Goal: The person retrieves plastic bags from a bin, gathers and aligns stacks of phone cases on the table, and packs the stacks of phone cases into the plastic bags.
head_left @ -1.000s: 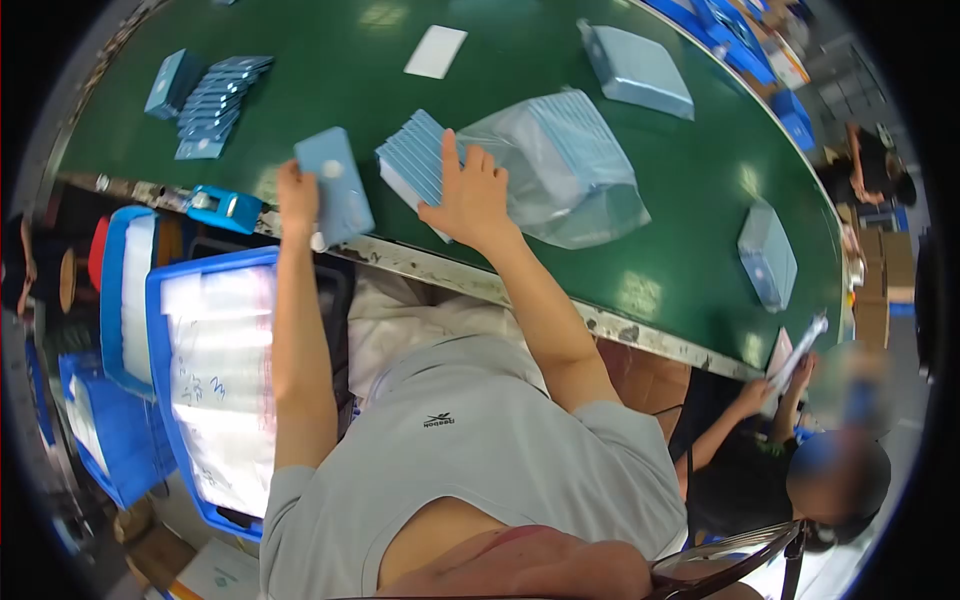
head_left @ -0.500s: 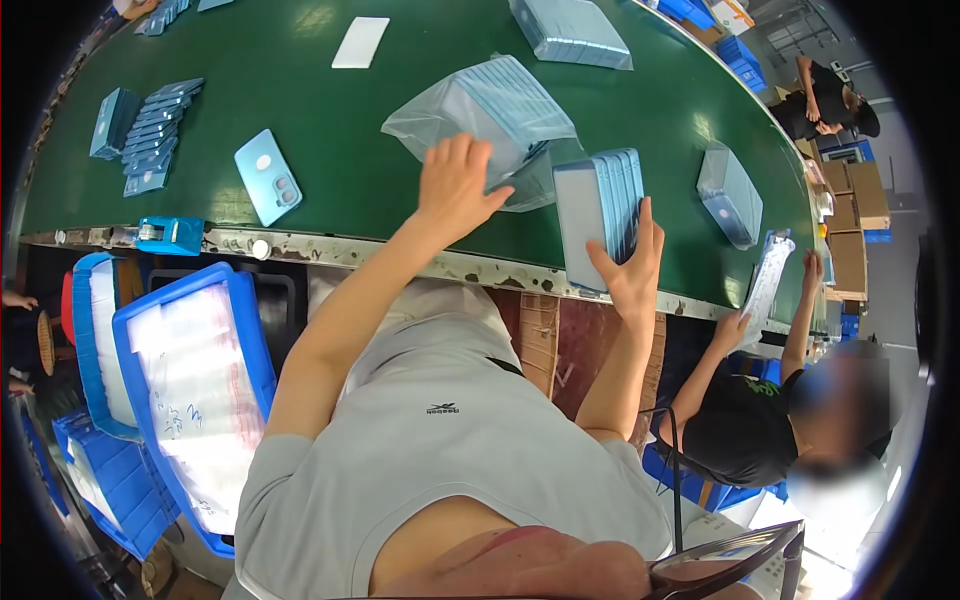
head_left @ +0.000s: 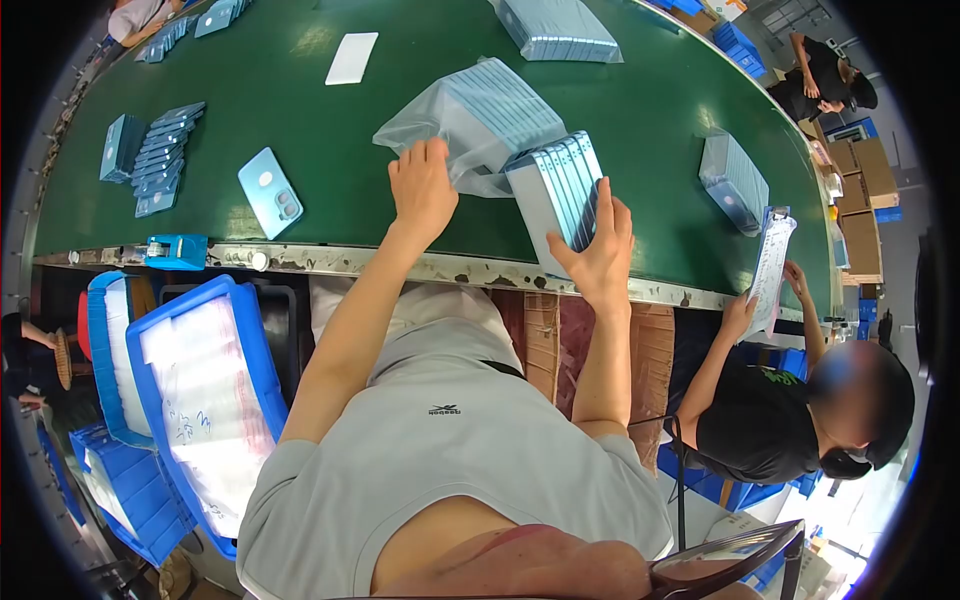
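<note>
At upper centre, the left hand pinches the clear bag (fingers curled). The right hand grasps the blue stack beside it.

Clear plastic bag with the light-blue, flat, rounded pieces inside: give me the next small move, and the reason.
Probably ease open the loose film of the clear plastic bag with the left hand: its fingers are already at that film, and the right hand holds a stack of flat light-blue pieces right beside the bag.
</note>
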A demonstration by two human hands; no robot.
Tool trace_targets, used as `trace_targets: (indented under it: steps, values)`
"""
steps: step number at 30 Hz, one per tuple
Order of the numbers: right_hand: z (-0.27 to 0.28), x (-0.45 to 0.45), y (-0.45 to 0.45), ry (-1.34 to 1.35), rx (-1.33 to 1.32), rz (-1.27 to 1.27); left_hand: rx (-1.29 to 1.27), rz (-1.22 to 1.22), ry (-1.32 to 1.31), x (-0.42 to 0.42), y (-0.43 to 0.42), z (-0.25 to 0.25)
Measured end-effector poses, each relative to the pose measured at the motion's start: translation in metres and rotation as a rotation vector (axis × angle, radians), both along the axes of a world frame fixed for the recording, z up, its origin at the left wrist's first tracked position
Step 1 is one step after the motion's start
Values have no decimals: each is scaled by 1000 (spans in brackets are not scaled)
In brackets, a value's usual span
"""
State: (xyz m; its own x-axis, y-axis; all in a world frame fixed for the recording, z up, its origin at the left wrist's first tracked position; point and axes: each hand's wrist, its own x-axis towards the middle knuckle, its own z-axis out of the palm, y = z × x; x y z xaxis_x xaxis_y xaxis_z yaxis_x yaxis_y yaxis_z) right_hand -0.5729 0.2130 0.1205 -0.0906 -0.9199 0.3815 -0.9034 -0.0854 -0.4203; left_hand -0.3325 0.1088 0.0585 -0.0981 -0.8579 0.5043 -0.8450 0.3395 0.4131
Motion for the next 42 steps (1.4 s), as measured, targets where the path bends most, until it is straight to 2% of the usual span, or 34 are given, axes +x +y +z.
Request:
trace_targets:
  steps: [7,11,13,15,17,19,25,29,31,33,37,39,41,42]
  values:
    - [-3,-4,3,10,6,-10,286,-144,23,14,28,7]
    - [0,-9,7,-23,43,48,115,-74,-49,-6,16,11]
    - [6,-12,7,-98,105,210,25,-81,-81,-10,13,4]
    - [14,-13,4,-119,130,266,-39,-150,187,-14,13,0]
    - [19,-11,-3,-229,296,409,-51,-159,226,-14,13,-1]
    - [15,-13,-14,-249,346,410,-54,-165,265,-12,18,-5]
    - [5,5,-28,-20,197,247,190,-176,581,-9,23,-10]
    - [5,15,-29,96,313,251,142,-235,627,-21,30,-13]
    - [5,18,-36,24,273,222,132,-227,592,-22,28,-15]
    - [4,28,-45,43,246,215,-4,-296,541,-23,28,-16]
    - [-12,64,-71,26,215,156,-51,-332,486,-25,27,-17]
    - [-25,68,-73,-41,192,168,-14,-229,530,-18,22,-23]
    - [-26,64,-54,-7,14,262,18,-208,536,-13,25,-19]
    - [-28,55,-42,-56,59,263,-15,-201,457,-11,27,-19]
